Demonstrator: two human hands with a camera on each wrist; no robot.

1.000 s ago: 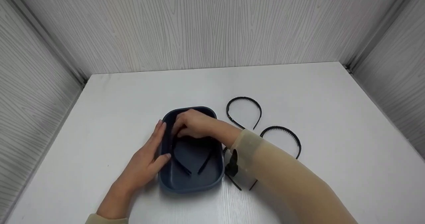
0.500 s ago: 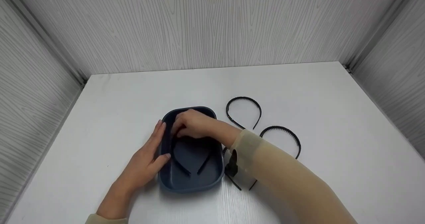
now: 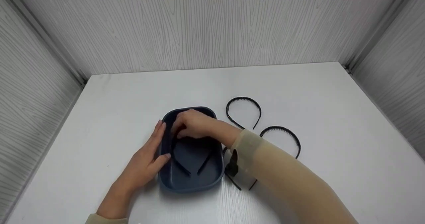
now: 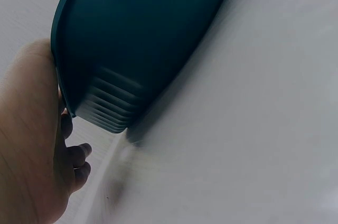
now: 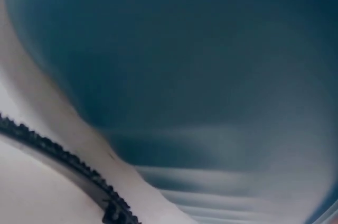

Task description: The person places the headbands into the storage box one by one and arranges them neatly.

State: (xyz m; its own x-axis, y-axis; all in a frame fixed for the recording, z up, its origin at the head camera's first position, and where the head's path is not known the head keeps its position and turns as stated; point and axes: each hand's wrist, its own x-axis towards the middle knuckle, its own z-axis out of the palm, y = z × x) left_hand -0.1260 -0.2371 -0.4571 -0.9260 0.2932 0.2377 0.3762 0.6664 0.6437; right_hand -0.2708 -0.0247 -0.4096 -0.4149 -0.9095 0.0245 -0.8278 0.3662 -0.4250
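Note:
A dark blue oblong tray (image 3: pixel 192 186) sits in the middle of the white table (image 3: pixel 99 111). My left hand (image 3: pixel 157 144) lies flat against the tray's left wall with its thumb on the rim. The left wrist view shows this palm (image 4: pixel 31 145) against the tray's outer wall (image 4: pixel 148 39). My right hand (image 3: pixel 191 124) reaches into the far end of the tray. Its curled fingers hold the arch of a black toothed headband (image 3: pixel 179 166), whose two ends point toward me. The right wrist view shows that headband (image 5: pixel 58 156) close up over the tray's inside (image 5: pixel 211 65).
Two more black headbands lie on the table right of the tray, one further back (image 3: pixel 244 112) and one nearer (image 3: pixel 282 137). Thin black ends (image 3: pixel 237 185) of another stick out from under my right sleeve. Grey wood-grain walls enclose the table on three sides.

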